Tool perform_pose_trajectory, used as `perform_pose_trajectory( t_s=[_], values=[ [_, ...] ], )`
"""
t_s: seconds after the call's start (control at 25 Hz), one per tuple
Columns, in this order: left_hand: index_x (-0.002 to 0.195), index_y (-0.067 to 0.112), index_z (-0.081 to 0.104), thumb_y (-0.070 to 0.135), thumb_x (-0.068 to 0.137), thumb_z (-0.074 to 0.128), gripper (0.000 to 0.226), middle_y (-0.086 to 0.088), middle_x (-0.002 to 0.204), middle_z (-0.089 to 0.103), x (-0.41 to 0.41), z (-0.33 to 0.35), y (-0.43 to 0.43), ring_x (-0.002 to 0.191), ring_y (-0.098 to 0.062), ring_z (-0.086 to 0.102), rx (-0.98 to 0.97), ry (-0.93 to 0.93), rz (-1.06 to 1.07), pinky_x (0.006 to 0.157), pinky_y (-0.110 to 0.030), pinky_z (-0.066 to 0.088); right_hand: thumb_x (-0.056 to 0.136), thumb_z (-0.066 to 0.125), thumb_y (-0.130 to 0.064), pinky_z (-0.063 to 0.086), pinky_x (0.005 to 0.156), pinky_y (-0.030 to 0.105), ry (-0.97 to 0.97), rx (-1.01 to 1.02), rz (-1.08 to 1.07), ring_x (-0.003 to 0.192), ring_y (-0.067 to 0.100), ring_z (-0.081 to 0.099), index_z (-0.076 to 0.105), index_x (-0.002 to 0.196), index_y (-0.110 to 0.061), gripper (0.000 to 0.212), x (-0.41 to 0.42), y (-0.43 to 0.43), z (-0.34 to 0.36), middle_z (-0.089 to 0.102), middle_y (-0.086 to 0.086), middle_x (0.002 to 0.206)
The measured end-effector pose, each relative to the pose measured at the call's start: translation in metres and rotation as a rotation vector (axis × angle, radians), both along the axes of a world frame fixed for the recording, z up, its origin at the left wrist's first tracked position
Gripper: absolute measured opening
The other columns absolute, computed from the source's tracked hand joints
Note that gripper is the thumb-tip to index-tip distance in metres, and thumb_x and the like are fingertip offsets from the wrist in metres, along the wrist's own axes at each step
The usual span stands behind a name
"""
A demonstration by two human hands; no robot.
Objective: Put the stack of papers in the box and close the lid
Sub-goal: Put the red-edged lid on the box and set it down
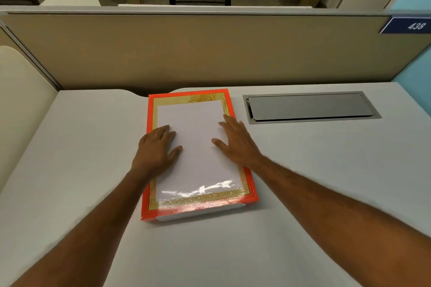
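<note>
— Office cubicle: grey desk (303, 193) in front, tan partition (210, 53) closing off the far side, metal hatch (307, 107) sunk into the top at far right.

— And the box?

— Orange box (145, 207) dead centre, just left of the hatch. Long axis running away from the body, far end tipped slightly left.

— Papers?

— White papers (196, 147) lying framed inside the gold border, same long axis as the box. Glare across the near end, so probably seen through a clear lid already down; hard to say for sure.

— Hands?

— Left hand (156, 149) flat, palm down, over the left long edge, fingers reaching in onto the white. Right hand (235, 144) likewise on the right long edge. Both spread and loose, gripping nothing, resting on top.

— Nearer one?

— Neither; level with each other, about midway along, one on each long side.

— So next?

— Likely an even press down on both long sides to seat the lid, then a check of the near end, where a white strip shows beneath the orange.
</note>
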State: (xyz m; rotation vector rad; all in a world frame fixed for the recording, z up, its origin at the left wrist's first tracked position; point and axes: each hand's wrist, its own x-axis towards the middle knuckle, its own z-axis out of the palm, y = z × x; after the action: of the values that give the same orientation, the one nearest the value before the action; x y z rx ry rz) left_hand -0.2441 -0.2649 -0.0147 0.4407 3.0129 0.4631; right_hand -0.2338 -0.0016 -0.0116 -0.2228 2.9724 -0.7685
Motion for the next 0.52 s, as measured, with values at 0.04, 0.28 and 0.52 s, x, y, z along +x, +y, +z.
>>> perform_pose_trajectory(
  t_s=[0.04, 0.28, 0.52],
  values=[
    [0.144, 0.018, 0.043, 0.059, 0.090, 0.037, 0.068, -0.006, 0.156, 0.036, 0.014, -0.001, 0.000, 0.144, -0.029, 0.032, -0.003, 0.001, -0.008, 0.118, -0.051, 0.024, 0.094, 0.044, -0.054, 0.006, 0.124, 0.040, 0.013, 0.002, 0.006, 0.152, 0.020, 0.010, 0.032, 0.149, -0.016, 0.067, 0.020, -0.002, -0.004, 0.015, 0.004, 0.164],
    [0.150, 0.021, 0.033, 0.066, 0.090, 0.029, 0.075, -0.002, 0.162, 0.023, 0.067, -0.012, 0.007, 0.150, -0.023, 0.018, -0.024, 0.000, -0.008, 0.122, -0.049, 0.016, 0.094, 0.035, -0.060, 0.002, 0.122, 0.034, -0.006, 0.132, 0.021, 0.152, 0.016, 0.002, 0.019, 0.154, -0.021, 0.073, 0.076, 0.000, -0.029, 0.005, 0.000, 0.166],
    [0.152, 0.023, 0.030, 0.064, 0.091, 0.027, 0.073, -0.001, 0.163, 0.019, 0.078, -0.020, 0.005, 0.151, -0.020, 0.013, -0.030, 0.024, -0.012, 0.123, -0.046, 0.009, 0.093, 0.030, -0.062, -0.005, 0.120, 0.032, 0.038, 0.175, 0.011, 0.152, 0.017, 0.001, 0.018, 0.154, -0.022, 0.074, 0.083, -0.001, -0.039, 0.006, 0.000, 0.165]
  ],
)
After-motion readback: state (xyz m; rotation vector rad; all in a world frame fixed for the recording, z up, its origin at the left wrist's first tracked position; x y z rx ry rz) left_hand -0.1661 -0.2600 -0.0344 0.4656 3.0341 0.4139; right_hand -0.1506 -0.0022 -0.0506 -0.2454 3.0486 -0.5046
